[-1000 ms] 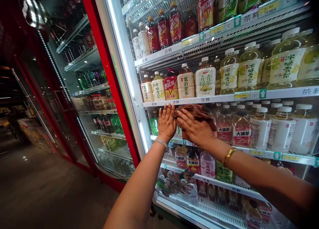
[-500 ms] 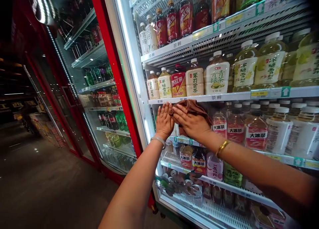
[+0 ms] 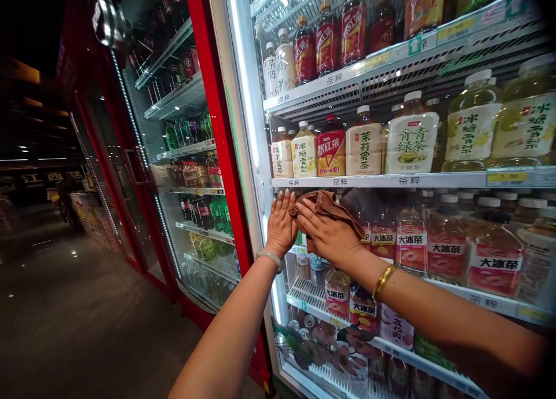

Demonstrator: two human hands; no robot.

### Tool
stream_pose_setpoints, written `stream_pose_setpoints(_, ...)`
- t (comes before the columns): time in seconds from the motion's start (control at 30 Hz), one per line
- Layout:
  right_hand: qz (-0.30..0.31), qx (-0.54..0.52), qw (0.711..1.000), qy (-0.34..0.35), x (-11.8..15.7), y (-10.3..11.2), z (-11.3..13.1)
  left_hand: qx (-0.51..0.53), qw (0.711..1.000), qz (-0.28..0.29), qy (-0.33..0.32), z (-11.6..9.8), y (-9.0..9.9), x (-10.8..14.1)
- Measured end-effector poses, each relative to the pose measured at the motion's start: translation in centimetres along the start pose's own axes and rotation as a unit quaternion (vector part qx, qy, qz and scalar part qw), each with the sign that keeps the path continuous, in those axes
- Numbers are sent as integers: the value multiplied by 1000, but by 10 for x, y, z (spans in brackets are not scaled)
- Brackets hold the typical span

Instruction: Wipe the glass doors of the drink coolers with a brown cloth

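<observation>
My left hand (image 3: 281, 224) lies flat on the glass door (image 3: 266, 352) of a drinks fridge, its fingers spread a little and pointing up. A pale bangle circles that wrist. Just right of it, my right hand (image 3: 328, 228) presses a bunched brown cloth (image 3: 332, 207) to the glass, with a gold bracelet on its wrist. Fingers of the right hand rest over the cloth, and its fingertips come close to the left hand. Behind the glass, below a white shelf edge (image 3: 373, 181), stand iced tea bottles (image 3: 412, 240); the cloth and hands hide some of them.
Upper shelves hold red-labelled tea bottles (image 3: 353, 28) and pale-labelled bottles (image 3: 412, 134). To the left, a red door frame (image 3: 217, 98) borders another fridge with cans and bottles. The dark floor (image 3: 87, 306) stretches along the fridges. Shelf price strips run across behind the glass.
The fridge and its bottles have shifted right in view. Both hands and the cloth have slid slightly left along the glass, a little lower under the shelf edge.
</observation>
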State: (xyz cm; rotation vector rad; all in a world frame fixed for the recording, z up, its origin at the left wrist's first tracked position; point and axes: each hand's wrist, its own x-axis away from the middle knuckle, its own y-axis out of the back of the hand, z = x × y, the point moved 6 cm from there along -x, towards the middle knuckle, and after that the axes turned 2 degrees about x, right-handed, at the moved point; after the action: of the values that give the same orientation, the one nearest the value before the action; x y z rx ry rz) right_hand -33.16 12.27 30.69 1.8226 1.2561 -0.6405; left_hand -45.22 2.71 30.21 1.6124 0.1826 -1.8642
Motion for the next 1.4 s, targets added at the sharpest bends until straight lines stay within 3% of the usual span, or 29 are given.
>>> stream_pose_setpoints(0.1, 8, 20, 999, -34, -13, 1, -5, -4, 1000, 0, 14, 13, -2, 10)
stream_pose_setpoints(0.2, 32, 35, 997, -68, -4, -8, 6, -7, 999, 6, 36, 20, -5, 20)
stream_pose_setpoints(0.33, 51, -5, 999, 7, 7, -32, 41, -3, 999, 20, 49, 32, -7, 36)
stream_pose_setpoints(0.4, 49, -31, 997, 41, 3, -38, 48, 0, 998, 24, 54, 39, -6, 44)
stream_pose_setpoints(0.47, 53, -53, 996, 37, -4, -41, 44, 2, 998, 29, 59, 46, -5, 50)
stream_pose_setpoints(0.57, 56, -61, 996, -26, -5, -43, 38, 4, 997, 36, 70, 49, -7, 59)
stream_pose_setpoints(0.63, 58, -62, 995, -55, 2, -49, 47, 5, 996, 40, 78, 49, -10, 65)
stream_pose_setpoints(0.77, 61, -83, 995, -14, 15, -72, 84, 7, 994, 47, 97, 52, -14, 83)
stream_pose_setpoints(0.87, 60, -92, 994, 18, 18, -76, 90, 7, 992, 56, 109, 55, -13, 97)
stream_pose_setpoints(0.93, 58, -92, 994, 16, 25, -68, 83, 6, 991, 61, 115, 53, -12, 104)
stream_pose_setpoints(1.07, 50, -60, 995, -58, 54, -53, 73, 6, 990, 63, 125, 38, -16, 117)
stream_pose_setpoints(1.23, 41, -69, 997, -5, 62, -66, 101, 5, 986, 42, 163, 27, -29, 129)
stream_pose_setpoints(1.4, 49, -70, 996, -25, 63, -64, 95, 11, 983, 39, 176, 20, -33, 136)
